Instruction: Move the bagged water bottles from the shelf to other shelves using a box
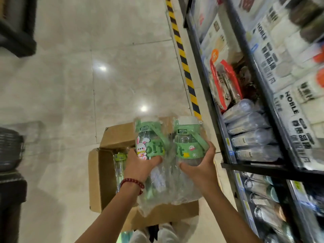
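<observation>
Two clear water bottles with green bands and white caps, each in a clear plastic bag, hang above an open cardboard box [98, 174] on the floor. My left hand [140, 165] grips the left bagged bottle [149, 144], which shows a rabbit picture. My right hand [201, 165] grips the right bagged bottle [188, 142] by its lower body. Inside the box lies another bagged green bottle [120, 163], partly hidden by my left hand. A red bead bracelet circles my left wrist.
A black shelf unit [249, 165] runs along the right, filled with bagged clear bottles [250, 135], white boxes and red packets. Yellow-black tape [182, 55] marks the tiled floor by it. Dark furniture stands at the left edge; a grey basket [10, 148] sits at mid-left.
</observation>
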Demonstrator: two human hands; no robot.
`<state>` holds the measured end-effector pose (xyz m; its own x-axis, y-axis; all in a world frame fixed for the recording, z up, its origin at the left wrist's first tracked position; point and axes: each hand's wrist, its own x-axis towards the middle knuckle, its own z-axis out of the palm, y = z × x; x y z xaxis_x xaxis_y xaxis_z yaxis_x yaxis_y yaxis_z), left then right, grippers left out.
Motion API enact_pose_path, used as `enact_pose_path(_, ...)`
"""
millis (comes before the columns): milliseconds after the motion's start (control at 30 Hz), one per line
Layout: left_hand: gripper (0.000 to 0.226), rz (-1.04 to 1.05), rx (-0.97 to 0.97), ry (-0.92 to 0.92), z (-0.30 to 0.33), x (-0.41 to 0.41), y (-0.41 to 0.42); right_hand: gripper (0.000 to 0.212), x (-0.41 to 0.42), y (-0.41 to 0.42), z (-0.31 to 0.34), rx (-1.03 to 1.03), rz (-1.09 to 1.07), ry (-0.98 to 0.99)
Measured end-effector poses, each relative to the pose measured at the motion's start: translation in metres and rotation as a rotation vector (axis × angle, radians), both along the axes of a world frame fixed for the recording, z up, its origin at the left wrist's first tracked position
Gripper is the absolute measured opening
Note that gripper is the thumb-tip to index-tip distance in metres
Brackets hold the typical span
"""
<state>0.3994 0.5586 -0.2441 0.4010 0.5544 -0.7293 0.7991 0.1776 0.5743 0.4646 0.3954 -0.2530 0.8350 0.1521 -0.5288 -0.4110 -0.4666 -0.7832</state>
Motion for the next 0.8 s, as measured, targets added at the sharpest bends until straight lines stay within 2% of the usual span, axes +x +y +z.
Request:
enact_pose_path(167,0.070,-0.018,0.018,-0.132,0.094,0.007,-0.005,0.090,0.001,-0.012,0.097,0.083,-0.067,-0.090)
enact_pose_path(300,0.050,-0.091,0.043,-0.249,0.155,0.009,-0.014,0.090,-0.006,-0.035,0.161,0.240,-0.135,-0.079)
enact_pose_path(400,0.041,-0.174,0.081,-0.329,0.196,0.013,-0.023,0.096,-0.011,-0.049,0.203,0.275,-0.142,-0.135)
enact_pose_path(500,0.056,-0.219,0.107,-0.410,0.228,0.013,-0.033,0.093,-0.017,-0.060,0.238,0.333,-0.208,-0.163)
enact_pose_path(567,0.066,-0.241,0.104,-0.461,0.250,0.011,-0.042,0.101,-0.026,-0.069,0.256,0.336,-0.243,-0.200)
enact_pose_path(633,0.066,-0.269,0.080,-0.506,0.270,0.006,-0.050,0.104,-0.037,-0.079,0.271,0.348,-0.295,-0.207)
enact_pose_path(800,0.063,-0.355,0.075,-0.619,0.301,-0.006,-0.065,0.085,-0.055,-0.106,0.304,0.358,-0.372,-0.257)
